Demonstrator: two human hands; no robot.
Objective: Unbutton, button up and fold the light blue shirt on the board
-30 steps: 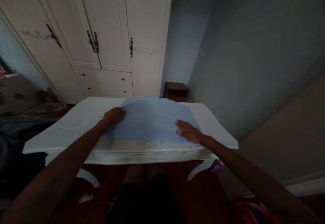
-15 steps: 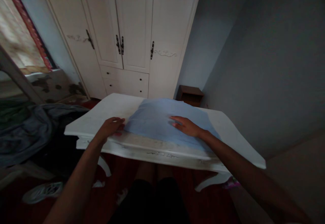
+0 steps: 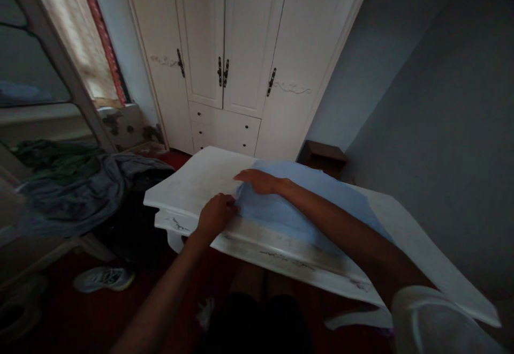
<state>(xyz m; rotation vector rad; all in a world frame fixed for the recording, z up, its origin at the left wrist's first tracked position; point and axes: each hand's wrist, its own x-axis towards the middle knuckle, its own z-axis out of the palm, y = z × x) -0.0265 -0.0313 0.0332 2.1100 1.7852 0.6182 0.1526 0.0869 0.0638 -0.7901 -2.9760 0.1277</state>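
Observation:
A light-blue cloth [image 3: 305, 188] lies spread on a white table [image 3: 193, 177] with carved trim; I cannot tell whether it is a garment. At the cloth's near left corner, my left hand [image 3: 217, 216] has its fingers curled and closed on the edge. Just beyond it, my right hand [image 3: 259, 180] reaches across the cloth's left side, palm down, with its fingers stretched past the edge onto the bare tabletop. My right forearm covers part of the cloth's middle.
Behind the table stands a white wardrobe [image 3: 241, 38] with dark handles. A small brown cabinet [image 3: 325, 153] sits beside it. Grey and green clothes [image 3: 80, 182] are heaped at left, with a shoe [image 3: 104, 279] on the red floor. A grey wall rises at right.
My right hand has moved left across the cloth to its left edge. My left hand has closed at the near left corner. The view has turned left.

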